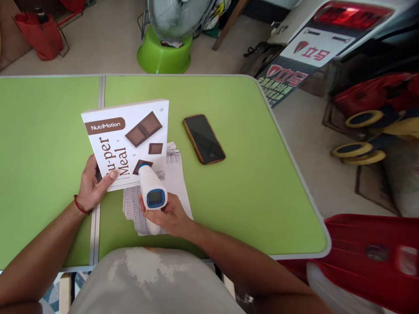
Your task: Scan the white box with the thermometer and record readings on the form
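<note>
My left hand [94,181] grips a white box [114,146] by its lower left corner, thumb on the front. The box is printed "NutriMotion" with pictures of chocolate pieces, and it is tilted up over the table. In my right hand [172,213] is a white infrared thermometer [152,187] with a blue-rimmed screen, its blue-tipped nose up against or just in front of the box's lower right part; I cannot tell whether they touch. Beneath both lie sheets of printed paper [178,179], partly covered. To the right of the box a smartphone [204,139] in a brown case rests on the table.
The green folding table [255,183] has a metal seam left of centre. Beyond its far edge, a fan [180,17] stands on a green plastic tub [163,54]. A vehicle's tail [310,48] is past the right corner, and a red plastic chair [369,257] is at the near right.
</note>
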{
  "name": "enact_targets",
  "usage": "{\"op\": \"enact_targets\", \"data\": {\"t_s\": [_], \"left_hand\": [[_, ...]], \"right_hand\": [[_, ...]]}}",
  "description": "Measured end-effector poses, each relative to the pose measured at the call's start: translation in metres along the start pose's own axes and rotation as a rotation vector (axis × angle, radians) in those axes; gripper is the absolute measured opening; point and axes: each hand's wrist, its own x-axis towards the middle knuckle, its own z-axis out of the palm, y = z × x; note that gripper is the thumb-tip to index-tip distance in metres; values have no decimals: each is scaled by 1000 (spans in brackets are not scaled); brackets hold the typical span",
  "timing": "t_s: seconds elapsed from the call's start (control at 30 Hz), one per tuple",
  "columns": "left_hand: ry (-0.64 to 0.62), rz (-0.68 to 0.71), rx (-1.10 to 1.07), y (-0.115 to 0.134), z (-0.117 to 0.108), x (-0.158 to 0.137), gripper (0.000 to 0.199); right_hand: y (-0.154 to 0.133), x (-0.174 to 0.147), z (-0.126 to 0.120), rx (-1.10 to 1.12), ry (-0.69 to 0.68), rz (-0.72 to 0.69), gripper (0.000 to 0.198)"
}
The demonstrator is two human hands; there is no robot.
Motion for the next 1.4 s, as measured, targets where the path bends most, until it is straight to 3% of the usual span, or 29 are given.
{"op": "enact_targets", "data": {"t_s": [0.97, 1.4], "left_hand": [[-15, 51, -5, -5, -1, -1, 44], [38, 126, -61, -4, 2, 0, 60]], "right_hand": [[3, -1, 0, 36, -13, 29, 21], [-1, 0, 0, 36, -26, -10, 19]]}}
